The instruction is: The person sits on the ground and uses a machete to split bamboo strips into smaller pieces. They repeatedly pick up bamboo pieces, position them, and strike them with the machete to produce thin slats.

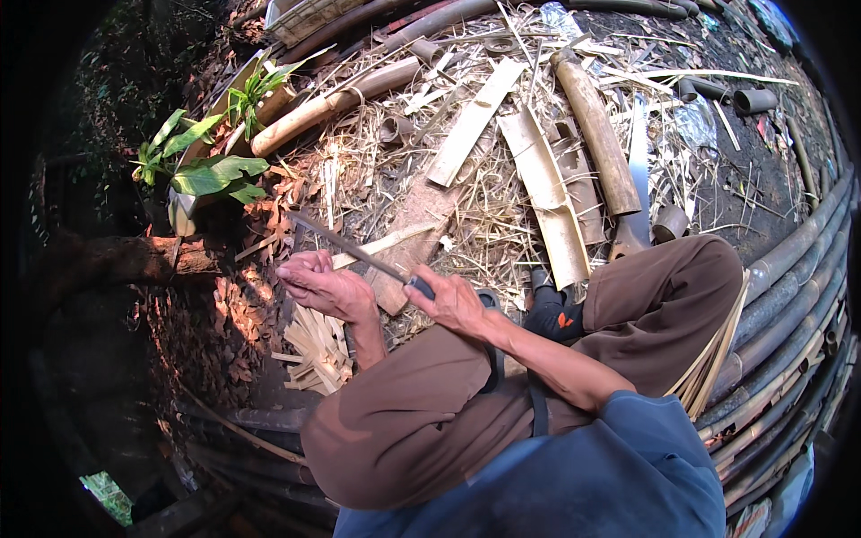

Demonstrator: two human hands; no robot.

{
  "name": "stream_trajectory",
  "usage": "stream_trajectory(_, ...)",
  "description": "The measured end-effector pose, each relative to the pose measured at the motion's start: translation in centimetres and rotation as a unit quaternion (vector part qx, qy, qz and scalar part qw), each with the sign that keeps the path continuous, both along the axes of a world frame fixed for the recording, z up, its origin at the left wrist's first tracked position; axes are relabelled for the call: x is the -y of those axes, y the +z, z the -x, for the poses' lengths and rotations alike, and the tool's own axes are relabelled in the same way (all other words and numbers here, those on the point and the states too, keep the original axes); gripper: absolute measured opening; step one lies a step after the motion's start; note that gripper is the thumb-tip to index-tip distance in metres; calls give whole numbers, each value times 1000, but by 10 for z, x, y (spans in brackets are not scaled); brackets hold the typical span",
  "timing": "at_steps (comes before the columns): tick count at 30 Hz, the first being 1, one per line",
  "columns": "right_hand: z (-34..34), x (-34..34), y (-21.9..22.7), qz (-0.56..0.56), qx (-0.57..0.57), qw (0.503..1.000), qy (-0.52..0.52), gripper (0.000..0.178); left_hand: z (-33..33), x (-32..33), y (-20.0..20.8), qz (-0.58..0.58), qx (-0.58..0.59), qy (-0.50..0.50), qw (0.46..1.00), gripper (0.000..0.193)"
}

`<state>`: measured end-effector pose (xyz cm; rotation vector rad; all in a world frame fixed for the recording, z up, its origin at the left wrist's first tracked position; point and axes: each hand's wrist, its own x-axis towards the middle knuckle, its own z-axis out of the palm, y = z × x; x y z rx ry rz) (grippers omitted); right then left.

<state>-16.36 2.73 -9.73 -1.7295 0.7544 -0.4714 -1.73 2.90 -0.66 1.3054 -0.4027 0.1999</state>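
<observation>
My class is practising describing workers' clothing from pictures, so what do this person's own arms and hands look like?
Both the left hand and right hand are bare, without gloves; no watch or wristband shows. The right forearm is uncovered below a short, loose, blue fabric sleeve that ends near the elbow. The left forearm is bare where visible; its sleeve cannot be made out.

Apparel: short-sleeved blue shirt; brown trousers; dark footwear, orange marking. Left hand, right hand: bare.

Place: outdoor bamboo-working yard | Signs: stacked poles, split bamboo, saw, strewn shavings, leafy plant
</observation>
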Motion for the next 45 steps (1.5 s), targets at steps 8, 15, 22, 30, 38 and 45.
stream_trajectory(8,0,11,-7,-57,-112,990,57,32,0,-2,-4,-7,33,24,999,46)
stream_trajectory(15,3,-4,5,-11,-13,1000,13,30,-7,4,-4,7,35,53,998,46)
stream_trajectory(22,15,24,-54,-87,-106,990,-41,38,-8,2,-7,1,81,67,994,45)
stream_trajectory(30,9,17,-55,-72,-103,991,-50,37,-5,11,0,-36,48,116,991,47)
stream_trajectory(38,17,24,-72,-89,-122,986,-71,40,-13,11,-3,-27,12,126,992,48)
stream_trajectory(45,34,26,-104,-63,-181,978,-86,40,-17,12,-8,-5,33,94,995,47)
